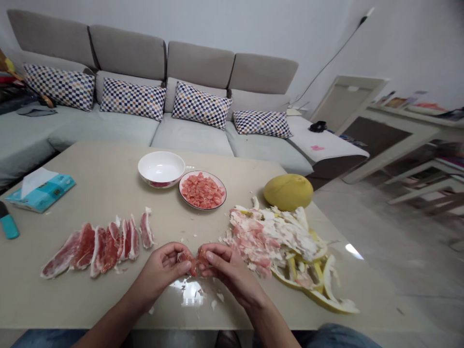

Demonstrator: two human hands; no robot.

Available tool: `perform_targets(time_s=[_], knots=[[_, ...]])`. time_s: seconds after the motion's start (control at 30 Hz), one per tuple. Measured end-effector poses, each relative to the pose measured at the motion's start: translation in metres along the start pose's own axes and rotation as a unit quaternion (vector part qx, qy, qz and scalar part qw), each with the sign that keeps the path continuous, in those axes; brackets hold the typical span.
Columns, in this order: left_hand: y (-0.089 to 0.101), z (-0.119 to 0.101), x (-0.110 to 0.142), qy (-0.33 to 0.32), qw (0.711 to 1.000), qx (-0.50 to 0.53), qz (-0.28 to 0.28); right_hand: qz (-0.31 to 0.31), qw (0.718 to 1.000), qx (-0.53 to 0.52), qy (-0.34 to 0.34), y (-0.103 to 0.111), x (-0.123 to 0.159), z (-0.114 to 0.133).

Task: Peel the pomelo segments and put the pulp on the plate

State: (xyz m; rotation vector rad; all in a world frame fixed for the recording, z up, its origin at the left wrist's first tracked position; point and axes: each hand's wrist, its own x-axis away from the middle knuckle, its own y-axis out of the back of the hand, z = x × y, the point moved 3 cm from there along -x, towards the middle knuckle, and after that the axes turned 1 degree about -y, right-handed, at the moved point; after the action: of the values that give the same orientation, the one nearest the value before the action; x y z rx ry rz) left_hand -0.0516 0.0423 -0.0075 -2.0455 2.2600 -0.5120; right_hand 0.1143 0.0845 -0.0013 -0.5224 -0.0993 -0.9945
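Observation:
Between my two hands, over the front of the table, is a piece of red pomelo flesh [192, 266]. My left hand [169, 265] pinches its left side, and my right hand [221, 263] pinches its right side. Left of my hands lies a row of pomelo segments [105, 244] with white membrane on them. Beyond my hands, a dark-rimmed plate [181, 197] holds a heap of small red pomelo pieces [202, 189]. Peel and torn membrane [286, 237] are piled to the right of my right hand.
A white bowl [161, 166] stands behind the plate. At the back right sits a whole yellow pomelo [289, 192]. On the left are a blue tissue pack [45, 191] and a teal-handled tool [8, 224]. Small scraps dot the table [246, 169]; a sofa [126, 130] stands behind it.

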Motion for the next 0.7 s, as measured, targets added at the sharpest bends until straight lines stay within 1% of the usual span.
perform_targets(time_s=[0.1,0.17,0.23,0.3,0.4,0.5,0.57,0.63,0.7], knots=[[-0.001,-0.001,0.002,0.002,1.000,0.025,0.009,0.006,0.996,-0.080,-0.026,0.001,-0.003,-0.008],[0.000,0.000,0.002,0.002,1.000,0.030,0.008,0.012,0.995,-0.094,-0.034,0.001,-0.005,-0.011],[0.000,0.001,0.002,0.007,1.000,0.029,0.006,0.001,0.996,-0.082,-0.033,0.002,-0.006,-0.013],[0.000,0.003,0.000,0.012,0.999,0.035,0.010,-0.018,0.999,-0.044,-0.019,0.003,-0.006,-0.012],[0.000,0.006,-0.002,0.016,0.999,0.035,0.009,-0.031,0.997,0.067,0.017,0.002,-0.003,-0.008],[0.002,0.010,-0.004,0.009,1.000,-0.018,-0.005,-0.042,0.980,0.187,0.055,-0.005,0.003,-0.003],[0.002,0.011,-0.004,0.007,0.998,-0.057,-0.008,-0.059,0.965,0.244,0.075,-0.009,0.006,-0.001],[0.002,0.013,-0.004,0.017,0.997,-0.079,-0.006,-0.074,0.955,0.274,0.088,-0.012,0.007,0.001],[0.003,0.013,-0.004,0.032,0.997,-0.076,-0.001,-0.066,0.959,0.260,0.088,-0.013,0.006,0.001]])
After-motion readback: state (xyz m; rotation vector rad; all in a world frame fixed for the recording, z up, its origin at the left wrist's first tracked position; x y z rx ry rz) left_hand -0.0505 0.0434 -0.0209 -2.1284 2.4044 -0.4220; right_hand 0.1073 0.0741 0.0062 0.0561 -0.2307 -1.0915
